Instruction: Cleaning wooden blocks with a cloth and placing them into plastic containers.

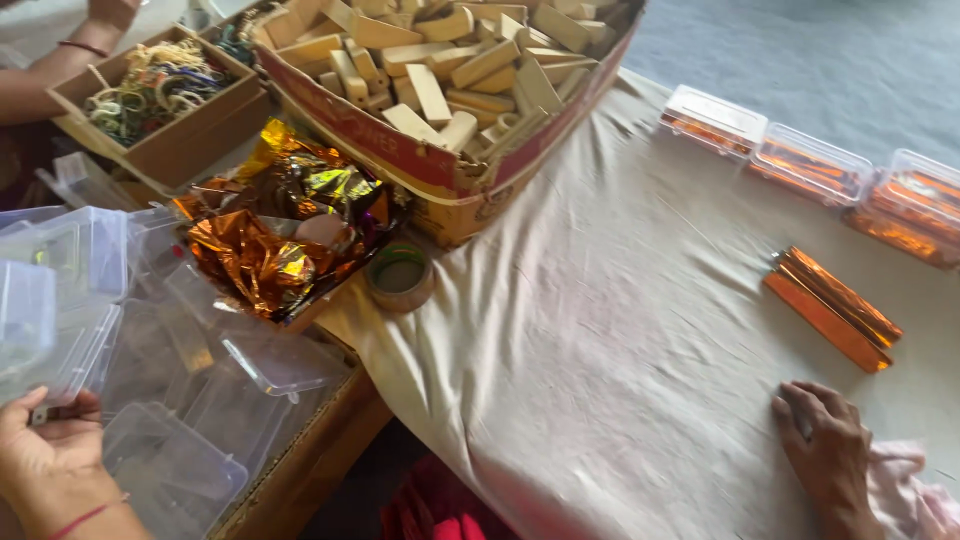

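The left hand grasps a clear plastic box from the near-left pile. The right hand lies flat, fingers released, on the cloth near the foil-wrapped sticks. Best to lift one box only, steadily.

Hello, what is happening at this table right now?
A person sits at a cloth-covered table. The left hand reaches into a pile of clear plastic boxes; the right hand rests flat on the cloth, near two foil-wrapped orange bars. Three filled clear boxes stand in a row at the far right. A big carton of wooden pieces and crumpled gold foil lie behind.
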